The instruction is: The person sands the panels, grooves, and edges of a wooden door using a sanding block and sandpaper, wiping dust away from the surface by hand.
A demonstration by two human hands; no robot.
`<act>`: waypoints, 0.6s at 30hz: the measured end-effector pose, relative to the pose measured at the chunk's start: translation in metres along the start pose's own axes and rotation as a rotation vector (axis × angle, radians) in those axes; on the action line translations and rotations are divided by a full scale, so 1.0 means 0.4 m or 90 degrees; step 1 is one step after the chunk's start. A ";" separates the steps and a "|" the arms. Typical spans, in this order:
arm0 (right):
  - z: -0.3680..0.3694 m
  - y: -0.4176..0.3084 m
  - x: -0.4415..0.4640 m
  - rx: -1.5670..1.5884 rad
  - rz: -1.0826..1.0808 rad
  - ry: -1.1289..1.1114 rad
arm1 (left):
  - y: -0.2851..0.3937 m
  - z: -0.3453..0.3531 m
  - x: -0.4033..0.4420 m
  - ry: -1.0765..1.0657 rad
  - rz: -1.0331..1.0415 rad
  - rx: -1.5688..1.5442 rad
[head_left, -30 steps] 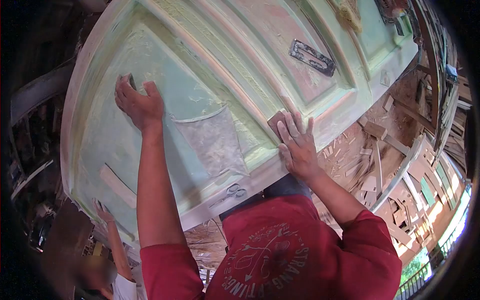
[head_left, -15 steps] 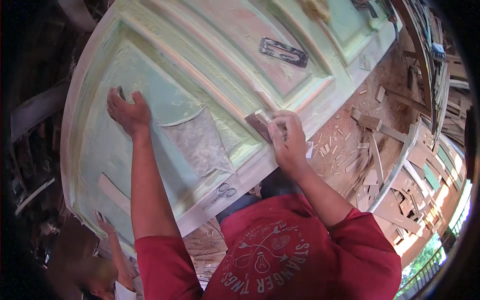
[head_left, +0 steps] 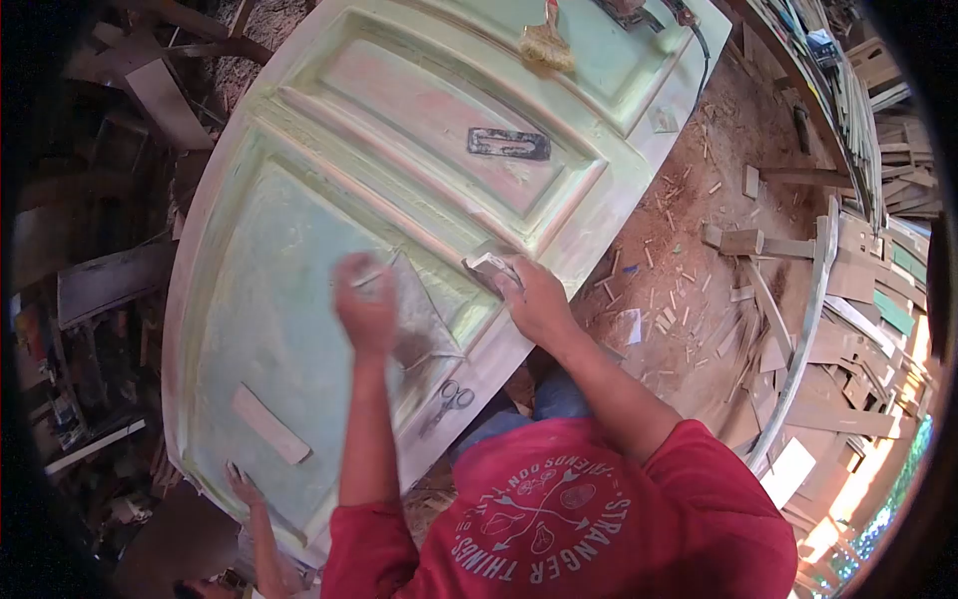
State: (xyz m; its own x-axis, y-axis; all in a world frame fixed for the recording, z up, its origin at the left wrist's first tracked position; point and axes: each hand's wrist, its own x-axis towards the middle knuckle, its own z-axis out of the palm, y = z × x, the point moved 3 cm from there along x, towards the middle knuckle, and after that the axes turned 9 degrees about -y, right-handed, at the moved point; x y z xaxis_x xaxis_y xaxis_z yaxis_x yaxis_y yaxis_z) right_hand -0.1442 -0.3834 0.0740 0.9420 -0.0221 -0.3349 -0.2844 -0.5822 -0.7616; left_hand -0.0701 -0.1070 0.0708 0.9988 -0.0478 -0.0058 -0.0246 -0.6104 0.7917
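Note:
My right hand (head_left: 539, 300) grips a small sanding block (head_left: 491, 268) at the panel's raised ridge, near its lower right edge. Blurred by motion, my left hand (head_left: 366, 307) is over the pale green moulded panel (head_left: 269, 290), beside a dusty grey cloth (head_left: 424, 321); what it holds is smeared. A pair of scissors (head_left: 452, 399) lies on the panel's near edge. Further down, a flat pale strip (head_left: 270, 424) rests on the green surface.
A dark-edged tool with a slot (head_left: 509, 144) and a brush (head_left: 546, 45) lie on the panel. Another person's hand (head_left: 242, 486) touches its lower left edge. Wood scraps (head_left: 740, 242) litter the floor at right.
My left hand has moved right, towards the cloth. My right hand, flat on the block a second ago, now has its fingers wrapped round it. The view has shifted.

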 end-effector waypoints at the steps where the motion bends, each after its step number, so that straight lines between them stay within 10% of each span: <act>1: 0.004 0.000 0.000 -0.007 0.018 -0.019 | 0.080 0.045 -0.046 -0.124 -0.053 -0.005; 6: 0.000 -0.032 -0.022 0.021 -0.131 0.025 | 0.187 0.211 -0.141 -0.270 -0.372 -0.301; 10: -0.003 0.004 -0.039 0.226 0.045 -0.006 | 0.134 0.251 -0.166 -0.277 -0.327 -0.496; 18: -0.045 -0.009 -0.063 0.085 -0.132 0.072 | 0.183 0.231 -0.189 -0.314 -0.283 -0.572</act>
State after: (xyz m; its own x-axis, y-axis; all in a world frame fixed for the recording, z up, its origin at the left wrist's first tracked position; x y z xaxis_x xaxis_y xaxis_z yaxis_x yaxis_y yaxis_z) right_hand -0.1636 -0.3955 0.0953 0.9943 -0.0085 -0.1062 -0.0976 -0.4715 -0.8764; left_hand -0.1513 -0.2212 0.0727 0.7802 -0.3980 -0.4826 0.5693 0.1320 0.8115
